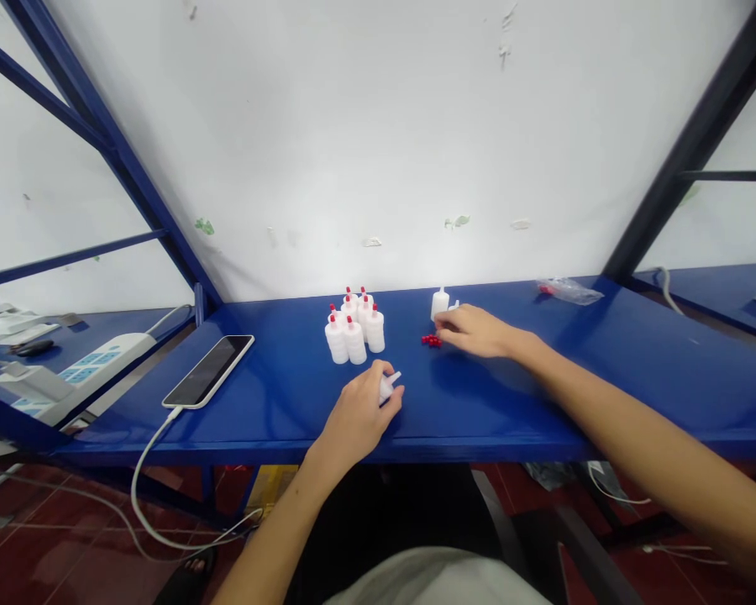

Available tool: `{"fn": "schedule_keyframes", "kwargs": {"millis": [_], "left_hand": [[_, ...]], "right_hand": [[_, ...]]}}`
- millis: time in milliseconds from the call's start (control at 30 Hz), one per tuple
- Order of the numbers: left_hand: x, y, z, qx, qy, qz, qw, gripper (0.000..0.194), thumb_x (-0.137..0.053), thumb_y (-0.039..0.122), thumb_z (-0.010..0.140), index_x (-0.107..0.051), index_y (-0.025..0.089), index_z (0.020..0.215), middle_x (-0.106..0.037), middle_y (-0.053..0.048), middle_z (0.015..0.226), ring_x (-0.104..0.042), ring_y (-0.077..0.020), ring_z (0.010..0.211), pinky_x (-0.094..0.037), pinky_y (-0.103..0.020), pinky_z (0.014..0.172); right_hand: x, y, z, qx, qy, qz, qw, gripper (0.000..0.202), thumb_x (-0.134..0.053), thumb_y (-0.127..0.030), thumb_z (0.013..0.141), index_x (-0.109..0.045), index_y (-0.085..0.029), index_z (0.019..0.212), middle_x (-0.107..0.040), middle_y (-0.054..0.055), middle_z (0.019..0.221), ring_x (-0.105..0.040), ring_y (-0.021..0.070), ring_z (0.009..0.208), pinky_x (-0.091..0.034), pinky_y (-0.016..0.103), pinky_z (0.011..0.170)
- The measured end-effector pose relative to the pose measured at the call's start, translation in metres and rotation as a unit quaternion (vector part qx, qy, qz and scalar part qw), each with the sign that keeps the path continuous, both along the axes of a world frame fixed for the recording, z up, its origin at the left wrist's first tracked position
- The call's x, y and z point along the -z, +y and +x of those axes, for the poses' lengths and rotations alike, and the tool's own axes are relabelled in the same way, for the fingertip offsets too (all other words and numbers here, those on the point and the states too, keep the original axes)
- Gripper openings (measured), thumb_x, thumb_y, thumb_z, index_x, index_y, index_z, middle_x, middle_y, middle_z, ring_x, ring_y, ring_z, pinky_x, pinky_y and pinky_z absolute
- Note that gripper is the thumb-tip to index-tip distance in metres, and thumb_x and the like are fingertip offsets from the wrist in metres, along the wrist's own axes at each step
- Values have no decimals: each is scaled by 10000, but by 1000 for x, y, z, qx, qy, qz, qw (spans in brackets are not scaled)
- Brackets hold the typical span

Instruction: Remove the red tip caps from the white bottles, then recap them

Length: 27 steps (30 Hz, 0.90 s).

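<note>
My left hand is closed round a small white bottle, whose bare nozzle points up and right. Beyond it stands a cluster of several white bottles with red tips. My right hand reaches down beside a little pile of red caps, its fingers bent; whether they pinch a cap cannot be made out. Just behind those fingers an uncapped white bottle stands upright, and the nozzle of another shows past the hand.
A phone on a white cable lies on the left of the blue table. A clear plastic bag with something red inside lies at the back right. Power strips sit at the far left; a white wall rises behind.
</note>
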<state>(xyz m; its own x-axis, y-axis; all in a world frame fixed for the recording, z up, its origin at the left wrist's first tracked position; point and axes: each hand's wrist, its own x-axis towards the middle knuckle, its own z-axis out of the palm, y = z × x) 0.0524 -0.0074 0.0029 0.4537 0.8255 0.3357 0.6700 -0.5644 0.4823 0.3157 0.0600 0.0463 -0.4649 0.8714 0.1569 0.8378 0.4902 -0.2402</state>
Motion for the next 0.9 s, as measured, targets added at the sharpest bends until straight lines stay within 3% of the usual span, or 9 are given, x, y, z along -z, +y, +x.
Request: {"fn": "schedule_keyframes", "kwargs": {"millis": [167,267,533,667,767,833,900], "left_hand": [[1,3,-1,26,-4,-3,1000,137,-480,331,972,-525,210,1019,-670,-27,940,-631,-199,835,-430,-291,734],[1,3,-1,40,-4,-11,999,136,-476,321,975,-524,216,1046,-676,-32,970,-639,-203,865,-433,-291,740],[0,3,-2,60,-12,-19,998,169,-466,329,988,-534,212,1089,-671,-41,983,-636,-213,909,-445,-298,771],[-2,1,-3,65,-10,-20,998,165,-471,356,989,-543,211,1022,-666,-36,955,-631,-210,889,-440,-291,754],[-4,-1,-3,63,-26,-39,997,259,-488,389,981,-508,226,1181,-671,-45,1006,-640,-215,912,-452,-293,768],[-5,-2,-3,42,-33,-45,998,429,-512,435,964,-411,233,1329,-668,-42,983,-648,-217,879,-456,-297,758],[-5,-3,-3,15,-26,-33,999,451,-483,455,972,-383,217,1341,-649,-23,885,-642,-209,801,-447,-294,728]], "right_hand": [[6,-27,-43,-197,108,-20,974,306,-410,-424,990,-545,-179,864,-551,-5,680,-475,134,599,-330,263,606],[14,-34,-58,-239,145,-17,960,328,-330,-371,1025,-531,-179,850,-565,16,744,-492,135,652,-363,265,644],[13,-37,-56,-220,169,-25,960,304,-427,-407,995,-507,-187,800,-516,-14,693,-420,117,590,-325,252,583],[13,-40,-60,-223,136,-9,965,293,-415,-394,1001,-521,-187,822,-545,-10,711,-429,124,612,-348,287,689],[15,-41,-62,-229,123,9,965,307,-382,-389,1007,-539,-194,830,-549,-16,671,-420,133,608,-350,314,744],[15,-37,-58,-186,170,37,967,300,-398,-375,982,-534,-196,784,-532,-16,632,-430,141,606,-356,298,697],[12,-28,-46,-90,249,86,960,278,-428,-359,937,-525,-197,734,-524,-12,611,-445,144,596,-354,280,632]]}}
